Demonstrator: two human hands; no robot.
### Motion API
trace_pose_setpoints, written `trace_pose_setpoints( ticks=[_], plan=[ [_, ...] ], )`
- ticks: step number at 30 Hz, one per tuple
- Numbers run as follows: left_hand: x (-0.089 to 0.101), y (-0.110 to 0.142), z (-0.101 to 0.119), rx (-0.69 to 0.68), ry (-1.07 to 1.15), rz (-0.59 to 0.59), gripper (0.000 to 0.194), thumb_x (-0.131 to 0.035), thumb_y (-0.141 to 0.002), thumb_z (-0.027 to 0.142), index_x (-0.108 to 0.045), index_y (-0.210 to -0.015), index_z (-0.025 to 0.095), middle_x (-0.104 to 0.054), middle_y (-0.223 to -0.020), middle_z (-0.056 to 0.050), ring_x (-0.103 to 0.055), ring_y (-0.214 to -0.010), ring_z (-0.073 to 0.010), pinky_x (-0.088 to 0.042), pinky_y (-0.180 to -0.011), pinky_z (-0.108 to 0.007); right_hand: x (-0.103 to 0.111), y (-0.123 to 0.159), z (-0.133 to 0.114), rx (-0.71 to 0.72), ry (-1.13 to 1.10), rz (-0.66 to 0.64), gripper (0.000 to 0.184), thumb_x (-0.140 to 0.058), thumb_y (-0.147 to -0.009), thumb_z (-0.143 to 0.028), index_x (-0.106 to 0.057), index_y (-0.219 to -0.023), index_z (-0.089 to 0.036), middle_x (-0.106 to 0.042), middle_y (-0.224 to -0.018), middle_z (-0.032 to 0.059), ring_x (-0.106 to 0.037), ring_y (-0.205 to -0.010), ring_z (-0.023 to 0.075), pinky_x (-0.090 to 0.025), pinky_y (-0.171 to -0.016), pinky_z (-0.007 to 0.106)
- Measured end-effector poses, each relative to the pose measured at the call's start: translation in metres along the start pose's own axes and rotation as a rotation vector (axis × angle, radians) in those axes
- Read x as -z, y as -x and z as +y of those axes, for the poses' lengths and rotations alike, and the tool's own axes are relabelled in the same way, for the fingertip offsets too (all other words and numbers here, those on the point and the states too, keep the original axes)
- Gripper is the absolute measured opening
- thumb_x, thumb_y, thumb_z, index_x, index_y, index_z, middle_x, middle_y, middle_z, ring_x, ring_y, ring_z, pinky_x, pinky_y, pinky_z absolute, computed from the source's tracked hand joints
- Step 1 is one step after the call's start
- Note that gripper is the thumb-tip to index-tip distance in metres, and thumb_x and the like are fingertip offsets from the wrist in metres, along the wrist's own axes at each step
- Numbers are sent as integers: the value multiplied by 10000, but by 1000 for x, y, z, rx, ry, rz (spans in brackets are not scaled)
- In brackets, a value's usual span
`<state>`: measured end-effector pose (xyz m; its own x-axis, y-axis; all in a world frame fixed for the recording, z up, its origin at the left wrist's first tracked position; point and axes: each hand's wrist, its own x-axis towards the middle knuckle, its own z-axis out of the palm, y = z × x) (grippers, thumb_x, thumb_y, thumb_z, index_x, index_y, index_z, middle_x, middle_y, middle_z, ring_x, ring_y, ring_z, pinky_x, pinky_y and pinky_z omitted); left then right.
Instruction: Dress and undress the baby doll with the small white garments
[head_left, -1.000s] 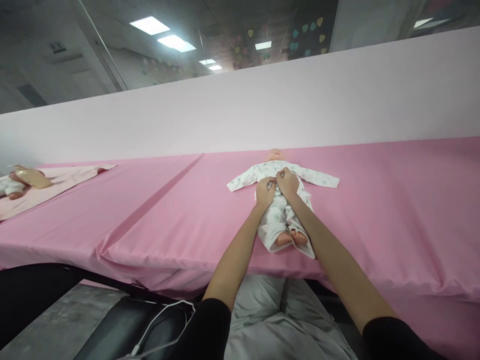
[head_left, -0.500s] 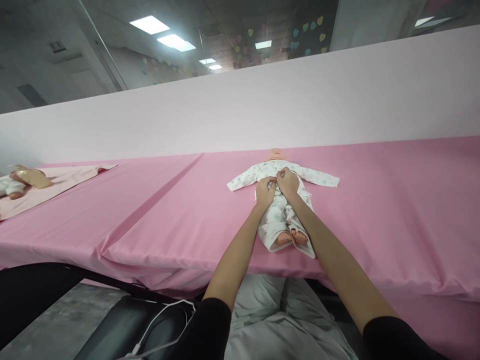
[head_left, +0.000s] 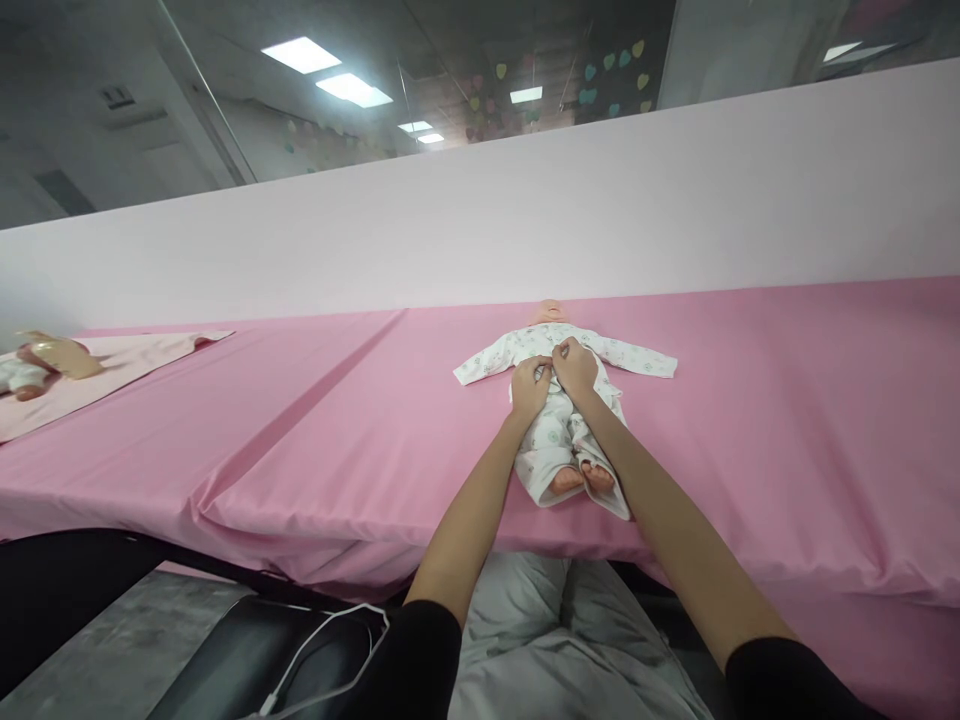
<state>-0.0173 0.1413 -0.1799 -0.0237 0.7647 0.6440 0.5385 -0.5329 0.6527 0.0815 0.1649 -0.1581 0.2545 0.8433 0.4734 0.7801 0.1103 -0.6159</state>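
A baby doll [head_left: 551,311] lies on its back on the pink table cover [head_left: 337,430], head away from me, bare feet toward me. It wears a white patterned romper [head_left: 559,440] with sleeves spread out to both sides. My left hand [head_left: 529,385] and my right hand [head_left: 576,366] sit side by side on the doll's chest, fingers curled and pinching the front of the romper where its two edges meet.
A second doll [head_left: 34,365] lies on a pale pink cloth [head_left: 127,360] at the far left of the table. A light pink wall panel [head_left: 480,230] runs behind the table. A black chair [head_left: 247,660] with a white cable [head_left: 315,640] stands at lower left.
Both hands stay pinched on the romper at the doll's chest. Only a slight shift of the view is visible.
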Motion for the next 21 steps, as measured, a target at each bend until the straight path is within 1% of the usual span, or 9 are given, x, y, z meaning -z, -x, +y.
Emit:
trace_pose_setpoints(
  ticks=[5,13,21],
  plan=[
    [0,0,0,1,1,7,193,-484,-800,140,-656,-868,195,-700,-951,-19,-611,-950,-164,-438,-929,-304,0,0,0,-1,4,5,184,-447,-863,-289,-608,-878,-200,-636,-792,33,-554,-739,182,-308,-598,251],
    [1,0,1,0,10,14,193,-491,-790,135,-661,-862,193,-702,-944,-20,-612,-944,-162,-434,-930,-300,0,0,-1,-17,5,-18,222,-428,-872,-298,-612,-917,-183,-637,-826,53,-560,-770,183,-342,-639,253],
    [0,0,0,2,8,11,198,-486,-795,139,-661,-868,195,-701,-948,-20,-611,-946,-167,-439,-932,-315,2,1,-2,-11,-3,-15,208,-434,-872,-292,-609,-908,-185,-643,-828,53,-559,-777,187,-326,-631,253]
  ],
)
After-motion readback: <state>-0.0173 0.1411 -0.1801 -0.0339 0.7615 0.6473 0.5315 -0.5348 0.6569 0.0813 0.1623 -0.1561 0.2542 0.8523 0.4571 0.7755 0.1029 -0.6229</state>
